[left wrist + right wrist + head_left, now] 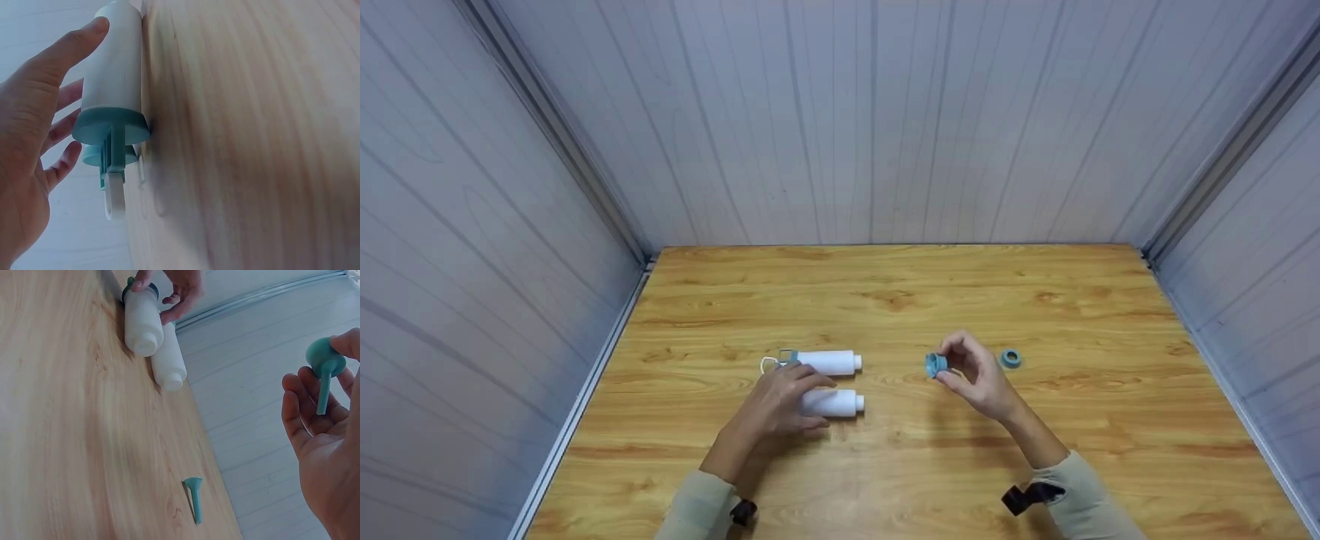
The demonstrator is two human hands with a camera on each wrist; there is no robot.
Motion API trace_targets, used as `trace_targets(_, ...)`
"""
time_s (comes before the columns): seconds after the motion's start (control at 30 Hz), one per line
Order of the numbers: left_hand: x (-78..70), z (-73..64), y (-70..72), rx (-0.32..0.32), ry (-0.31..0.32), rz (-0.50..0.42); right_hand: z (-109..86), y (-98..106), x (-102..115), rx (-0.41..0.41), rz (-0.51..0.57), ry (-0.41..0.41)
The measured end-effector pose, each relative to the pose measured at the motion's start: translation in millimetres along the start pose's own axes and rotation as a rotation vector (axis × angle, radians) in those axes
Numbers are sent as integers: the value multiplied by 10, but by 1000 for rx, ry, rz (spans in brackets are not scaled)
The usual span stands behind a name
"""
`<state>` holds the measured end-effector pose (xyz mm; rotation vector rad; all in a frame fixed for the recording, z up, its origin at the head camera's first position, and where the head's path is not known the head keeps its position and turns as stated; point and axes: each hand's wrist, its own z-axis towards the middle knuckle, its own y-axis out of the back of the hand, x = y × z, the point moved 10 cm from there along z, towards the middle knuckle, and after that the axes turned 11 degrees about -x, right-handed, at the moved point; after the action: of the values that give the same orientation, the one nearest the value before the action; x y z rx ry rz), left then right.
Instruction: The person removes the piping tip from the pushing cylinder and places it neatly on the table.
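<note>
Two white bottles lie side by side, a near bottle point(831, 403) and a far bottle point(829, 363), narrow necks to the right. A teal cap point(111, 126) with a white loop point(115, 197) is on the near one's other end. My left hand point(781, 397) spans the near bottle, thumb on the near side and spread fingers on the far side. Between thumb and fingertips, my right hand point(981, 381) pinches a small teal funnel-like piece point(325, 360), raised above the table with its thin stem showing. Farther right lies a similar teal piece point(1011, 358).
The wooden table point(889, 300) meets a pale panel wall point(840, 135) at the back. Side walls rise at the left point(472, 262) and right point(1252, 262). A dark strap point(1031, 495) with a small camera circles the right sleeve.
</note>
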<state>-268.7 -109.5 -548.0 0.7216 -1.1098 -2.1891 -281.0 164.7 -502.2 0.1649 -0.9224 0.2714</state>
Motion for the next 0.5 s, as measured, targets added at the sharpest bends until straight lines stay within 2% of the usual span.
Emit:
trace_targets(0.1, -31, 30, 44, -32, -27, 3, -22, 3, -16, -4, 3, -1)
trace_targets(0.23, -101, 102, 163, -124, -71, -23, -47, 9, -28, -7, 4, 11)
trace_targets(0.5, -203, 297, 349, -246, -52, -255, -46, 10, -44, -6, -20, 19)
